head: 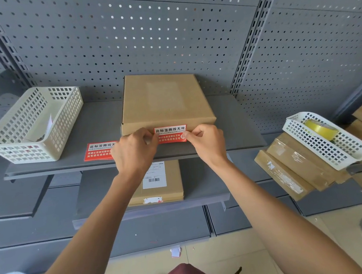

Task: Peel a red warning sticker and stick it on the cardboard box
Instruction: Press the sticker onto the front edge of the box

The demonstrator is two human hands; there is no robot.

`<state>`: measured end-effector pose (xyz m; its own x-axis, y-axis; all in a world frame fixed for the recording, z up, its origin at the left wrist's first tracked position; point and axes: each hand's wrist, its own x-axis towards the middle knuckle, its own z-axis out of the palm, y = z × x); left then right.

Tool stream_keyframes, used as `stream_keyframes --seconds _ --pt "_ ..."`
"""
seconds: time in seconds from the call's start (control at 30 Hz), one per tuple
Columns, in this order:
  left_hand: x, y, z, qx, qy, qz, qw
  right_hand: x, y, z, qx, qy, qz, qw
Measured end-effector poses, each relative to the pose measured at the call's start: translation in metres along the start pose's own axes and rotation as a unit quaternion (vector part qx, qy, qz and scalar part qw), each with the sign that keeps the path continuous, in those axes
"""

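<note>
A flat cardboard box [165, 100] lies on the grey shelf [237, 131]. In front of its near edge I hold a red warning sticker [170, 134] with white and black print. My left hand [134, 151] pinches its left end and my right hand [207, 143] pinches its right end. The sticker sits level at the box's front face; whether it touches the cardboard I cannot tell. A stack of more red stickers [98, 151] lies on the shelf to the left, partly behind my left hand.
A cream plastic basket [31, 127] stands at the shelf's left. On the right, a white basket [328, 142] holds a yellow tape roll [322, 128] above several stacked boxes [293, 170]. A labelled box [158, 183] lies on the lower shelf. Pegboard forms the back wall.
</note>
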<state>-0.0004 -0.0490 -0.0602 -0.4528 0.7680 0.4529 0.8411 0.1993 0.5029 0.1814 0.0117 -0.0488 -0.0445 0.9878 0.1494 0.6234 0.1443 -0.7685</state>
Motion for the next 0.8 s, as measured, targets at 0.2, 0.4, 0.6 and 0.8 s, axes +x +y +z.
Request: stream_keyframes --seconds 0.2,0.4,0.6,0.8 --pt "0.003 -0.003 -0.004 0.011 0.017 0.028 0.999 0.000 0.003 0.001 -0.011 0.019 -0.030 0.999" --pt "0.005 -0.015 -0.005 -0.008 0.102 0.128 0.986 -0.006 0.004 -0.004 0.001 0.111 -0.122 0.986" --pt "0.010 -0.023 -0.005 -0.064 0.042 0.011 0.997 -0.004 0.005 -0.005 -0.042 0.153 -0.118 0.980" --pt "0.006 -0.010 -0.001 -0.160 -0.041 0.023 0.986 -0.003 -0.002 0.004 0.053 0.027 -0.093 0.994"
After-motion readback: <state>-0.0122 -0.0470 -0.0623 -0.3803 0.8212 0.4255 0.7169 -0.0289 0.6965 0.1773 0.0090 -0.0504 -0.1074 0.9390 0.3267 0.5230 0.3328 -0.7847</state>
